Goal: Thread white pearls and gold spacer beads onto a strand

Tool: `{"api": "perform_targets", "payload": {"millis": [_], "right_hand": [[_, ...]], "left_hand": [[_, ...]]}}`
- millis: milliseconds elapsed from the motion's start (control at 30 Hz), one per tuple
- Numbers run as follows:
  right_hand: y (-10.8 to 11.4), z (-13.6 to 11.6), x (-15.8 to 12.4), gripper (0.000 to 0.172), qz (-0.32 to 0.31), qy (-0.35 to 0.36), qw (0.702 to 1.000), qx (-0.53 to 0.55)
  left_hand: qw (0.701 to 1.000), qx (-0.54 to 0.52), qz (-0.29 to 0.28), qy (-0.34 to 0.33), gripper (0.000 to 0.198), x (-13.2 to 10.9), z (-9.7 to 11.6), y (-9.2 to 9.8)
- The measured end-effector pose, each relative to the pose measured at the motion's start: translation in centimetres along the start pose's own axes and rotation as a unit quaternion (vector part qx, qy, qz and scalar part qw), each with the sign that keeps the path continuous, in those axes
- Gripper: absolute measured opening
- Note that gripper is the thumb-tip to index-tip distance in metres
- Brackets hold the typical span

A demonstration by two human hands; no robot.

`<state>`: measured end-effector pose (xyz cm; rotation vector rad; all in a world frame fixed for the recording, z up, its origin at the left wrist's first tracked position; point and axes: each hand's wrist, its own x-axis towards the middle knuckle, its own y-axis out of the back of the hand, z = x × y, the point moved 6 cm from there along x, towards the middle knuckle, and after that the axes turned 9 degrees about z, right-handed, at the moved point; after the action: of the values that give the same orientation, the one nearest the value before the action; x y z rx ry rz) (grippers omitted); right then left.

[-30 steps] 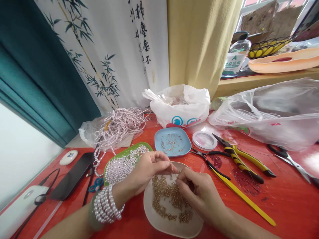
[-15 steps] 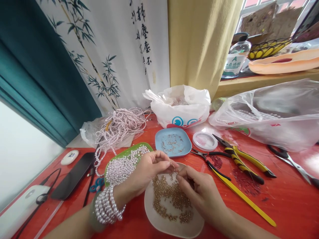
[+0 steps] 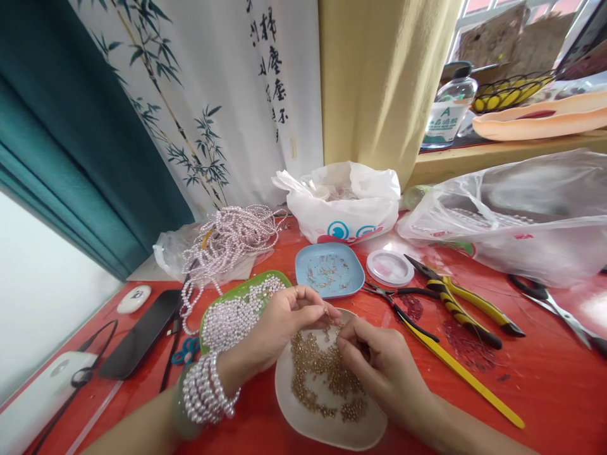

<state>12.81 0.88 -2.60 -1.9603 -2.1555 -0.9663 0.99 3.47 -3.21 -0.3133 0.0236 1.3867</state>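
My left hand (image 3: 291, 319), with pearl bracelets on its wrist, pinches a short strand of small gold beads (image 3: 327, 321) between thumb and fingers. Close on its right, my right hand (image 3: 379, 357) has thumb and forefinger pressed together; what lies between them is too small to make out. Both hands are over a whitish tray (image 3: 308, 433) that holds many loose gold beads (image 3: 327, 373). Beside my left hand, partly behind it, lies a green tray (image 3: 279, 276) full of loose pearl beads (image 3: 234, 319).
Beyond my hands lies a blue tray (image 3: 351, 268) with small metal pieces. Pliers (image 3: 467, 309), fine-nosed pliers (image 3: 403, 316), a yellow stick (image 3: 469, 373) and scissors (image 3: 564, 316) lie right. Pearl strands (image 3: 232, 234), a phone (image 3: 140, 335) and a cable are left; plastic bags (image 3: 341, 212) stand behind.
Almost nothing differs. Both hands keep their pinch over the beads, and the whole view has shifted very slightly.
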Motion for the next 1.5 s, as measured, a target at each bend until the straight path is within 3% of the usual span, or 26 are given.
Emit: {"api": "perform_targets", "payload": {"millis": [1133, 1500], "right_hand": [[0.00, 0.37, -0.14, 0.018, 0.008, -0.016, 1.000, -0.003], [0.05, 0.65, -0.09, 0.019, 0.018, -0.017, 1.000, -0.007]], "left_hand": [[1.000, 0.020, -0.005, -0.020, 0.003, -0.07, 0.16, 0.11], [0.996, 0.072, -0.011, -0.059, 0.003, -0.53, 0.82, -0.17]]}}
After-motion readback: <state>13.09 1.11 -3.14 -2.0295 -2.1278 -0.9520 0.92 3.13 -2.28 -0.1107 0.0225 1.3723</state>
